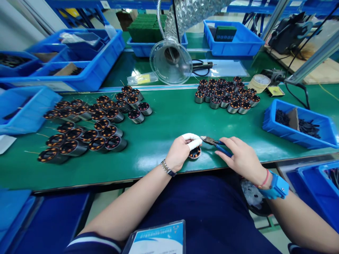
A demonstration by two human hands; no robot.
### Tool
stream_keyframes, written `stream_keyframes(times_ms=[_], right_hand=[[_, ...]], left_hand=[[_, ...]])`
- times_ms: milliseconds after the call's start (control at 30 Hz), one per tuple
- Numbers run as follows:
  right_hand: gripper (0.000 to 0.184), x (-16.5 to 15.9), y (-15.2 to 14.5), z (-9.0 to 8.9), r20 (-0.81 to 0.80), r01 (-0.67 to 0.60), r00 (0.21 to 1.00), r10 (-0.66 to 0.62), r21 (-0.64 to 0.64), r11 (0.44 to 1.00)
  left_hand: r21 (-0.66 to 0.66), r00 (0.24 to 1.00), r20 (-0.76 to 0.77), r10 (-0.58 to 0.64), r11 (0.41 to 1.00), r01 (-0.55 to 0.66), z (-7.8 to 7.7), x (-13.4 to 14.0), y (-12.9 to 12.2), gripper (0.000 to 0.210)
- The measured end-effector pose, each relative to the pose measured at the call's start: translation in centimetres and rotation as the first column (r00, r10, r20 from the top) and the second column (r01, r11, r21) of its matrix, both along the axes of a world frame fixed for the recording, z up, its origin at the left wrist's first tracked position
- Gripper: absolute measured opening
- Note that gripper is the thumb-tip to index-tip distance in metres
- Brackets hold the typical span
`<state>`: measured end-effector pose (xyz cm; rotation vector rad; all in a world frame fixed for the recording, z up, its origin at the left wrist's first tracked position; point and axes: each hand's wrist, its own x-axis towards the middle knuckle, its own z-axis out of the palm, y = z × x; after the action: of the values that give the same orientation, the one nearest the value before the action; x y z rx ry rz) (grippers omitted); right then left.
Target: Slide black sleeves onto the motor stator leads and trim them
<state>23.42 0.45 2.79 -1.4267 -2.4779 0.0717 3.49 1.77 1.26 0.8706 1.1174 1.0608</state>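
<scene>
My left hand (182, 150), with white covers on the thumb and forefinger, is closed in a pinch just above a wound motor stator (195, 153) near the table's front edge. What lies between those fingertips is too small to make out. Blue-handled cutting pliers (212, 141) are held in my right hand (239, 155), their jaws pointing left and close to the left fingertips. Several similar stators (115, 143) stand in rows on the left, many with thin wire ends sticking out. Another group of stators (234, 106) stands at the back right.
A clear extraction hood (156, 65) hangs over the table's middle. To the right is a blue bin (299, 135) of small black parts. Blue trays (90, 76) line the left. A tape roll (259, 83) and a dark pen-like tool (203, 66) lie farther back.
</scene>
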Motion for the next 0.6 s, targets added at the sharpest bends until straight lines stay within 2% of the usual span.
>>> stream_keyframes(times_ms=[133, 300, 433, 600], right_hand=[[0.040, 0.3, 0.2, 0.2, -0.077, 0.034, 0.997, -0.030, 0.050, 0.998], [0.041, 1.0, 0.4, 0.6, 0.016, 0.075, 0.997, -0.077, 0.073, 0.995], [0.042, 0.6, 0.0, 0.9, 0.014, 0.044, 0.999, -0.045, 0.078, 0.996], [0.041, -1.0, -0.2, 1.2, 0.070, -0.015, 0.998, 0.009, 0.084, 0.996]], left_hand=[[0.006, 1.000, 0.006, 0.018, 1.000, -0.018, 0.1, 0.0, -0.2, 0.014], [0.037, 0.995, 0.023, 0.098, 0.994, -0.099, 0.0, -0.7, -1.0, 0.032], [0.046, 0.986, 0.033, 0.161, 0.986, -0.162, -0.1, -1.2, -1.2, 0.022], [0.080, 0.990, 0.013, 0.138, 0.987, -0.139, -0.2, -1.2, -1.0, 0.008]])
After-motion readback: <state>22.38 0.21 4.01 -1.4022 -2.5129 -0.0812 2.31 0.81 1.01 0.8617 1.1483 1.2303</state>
